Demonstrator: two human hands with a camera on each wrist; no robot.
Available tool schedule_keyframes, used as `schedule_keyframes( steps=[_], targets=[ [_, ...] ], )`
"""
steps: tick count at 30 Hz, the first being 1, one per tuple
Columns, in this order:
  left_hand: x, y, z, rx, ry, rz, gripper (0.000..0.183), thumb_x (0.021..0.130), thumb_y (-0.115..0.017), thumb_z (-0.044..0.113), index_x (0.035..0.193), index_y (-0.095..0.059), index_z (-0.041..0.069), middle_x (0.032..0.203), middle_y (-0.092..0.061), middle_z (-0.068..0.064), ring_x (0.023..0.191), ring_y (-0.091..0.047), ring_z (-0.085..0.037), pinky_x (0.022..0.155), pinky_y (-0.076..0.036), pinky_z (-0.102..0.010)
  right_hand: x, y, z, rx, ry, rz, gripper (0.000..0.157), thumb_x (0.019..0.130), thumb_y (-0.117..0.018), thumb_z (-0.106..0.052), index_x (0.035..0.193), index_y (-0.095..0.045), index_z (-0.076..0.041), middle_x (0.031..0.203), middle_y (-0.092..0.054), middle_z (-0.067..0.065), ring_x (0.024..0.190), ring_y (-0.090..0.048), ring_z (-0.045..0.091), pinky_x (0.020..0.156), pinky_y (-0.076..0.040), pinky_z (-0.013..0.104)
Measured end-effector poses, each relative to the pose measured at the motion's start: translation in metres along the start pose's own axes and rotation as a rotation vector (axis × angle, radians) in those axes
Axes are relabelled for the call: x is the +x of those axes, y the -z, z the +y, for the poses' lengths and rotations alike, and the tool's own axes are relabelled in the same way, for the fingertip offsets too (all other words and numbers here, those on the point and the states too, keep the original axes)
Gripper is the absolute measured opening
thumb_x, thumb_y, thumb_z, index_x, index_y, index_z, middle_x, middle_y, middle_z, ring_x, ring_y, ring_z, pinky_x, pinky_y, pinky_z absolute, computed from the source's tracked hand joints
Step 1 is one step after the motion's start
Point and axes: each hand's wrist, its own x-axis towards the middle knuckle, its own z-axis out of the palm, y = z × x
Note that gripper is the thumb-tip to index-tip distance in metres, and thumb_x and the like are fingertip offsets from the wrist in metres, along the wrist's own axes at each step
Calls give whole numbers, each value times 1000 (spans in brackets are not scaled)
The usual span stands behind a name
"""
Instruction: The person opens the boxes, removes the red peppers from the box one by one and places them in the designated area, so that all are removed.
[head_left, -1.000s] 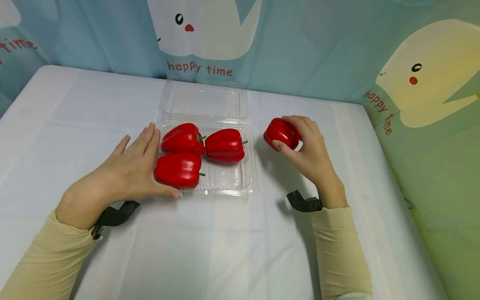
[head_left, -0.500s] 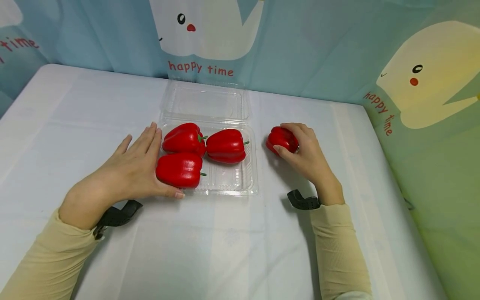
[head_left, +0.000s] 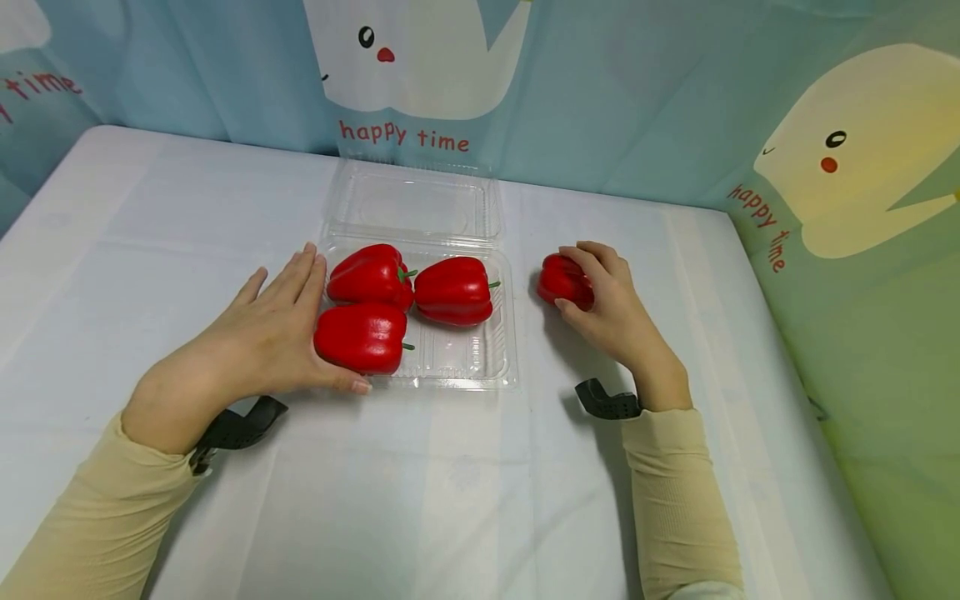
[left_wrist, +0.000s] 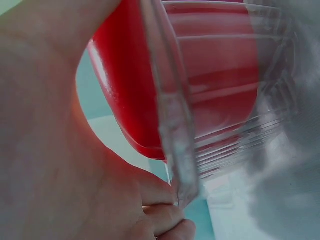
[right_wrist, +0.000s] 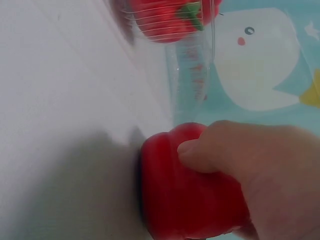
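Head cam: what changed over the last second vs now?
The right grip and the red bell pepper it holds moved slightly down in the head view, apparently lowered toward the white table. Nothing was newly grasped or let go. Unchanged: three other bell peppers in the clear plastic clamshell, its lid open, the left grip at its left side.

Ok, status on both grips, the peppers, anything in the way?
Left grip at left side of clear container. Right grip holding red pepper, right of container. Three other peppers inside, lid open. In between: container's right wall.
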Motion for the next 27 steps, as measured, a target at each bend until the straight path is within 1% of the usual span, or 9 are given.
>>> schedule_keyframes(
  steps=[9, 14, 17, 21, 27],
  targets=[
    [1, 0, 0, -10, 5, -5, 147, 60, -73, 81, 156, -5, -6, 165, 0, -25, 152, -7, -44, 119, -6, -69, 1, -1, 0, -16, -5, -17, 60, 89, -64, -5, 146, -43, -10, 157, -28, 21, 145, -21, 42, 109, -38, 61],
    [1, 0, 0, -15, 8, -7, 147, 59, -72, 82, 156, -5, -6, 166, 0, -24, 153, -7, -43, 119, -6, -69, 0, 1, -6, -42, -55, -36, 67, 90, -68, -13, 149, -38, -12, 161, -22, 16, 148, -14, 38, 109, -39, 62],
    [1, 0, 0, -14, 7, -4, 147, 59, -73, 82, 156, -6, -6, 166, -1, -24, 152, -8, -44, 119, -6, -69, -2, 3, -14, -67, -57, -13, 70, 89, -70, -15, 150, -36, -13, 161, -21, 15, 150, -12, 35, 108, -40, 62],
    [1, -1, 0, -9, 6, 0, 147, 59, -73, 82, 156, -6, -6, 166, -1, -25, 152, -8, -44, 118, -7, -69, -4, 6, -28, -100, 8, 50, 71, 88, -72, -14, 150, -37, -13, 160, -23, 14, 150, -13, 33, 105, -44, 62],
    [1, -1, 0, -11, 8, 0, 147, 59, -73, 82, 156, -7, -6, 166, -1, -24, 152, -8, -44, 118, -7, -69, -5, 5, -48, -138, 181, 126, 68, 86, -74, -11, 146, -42, -8, 157, -28, 17, 149, -18, 35, 109, -42, 58]
  ],
)
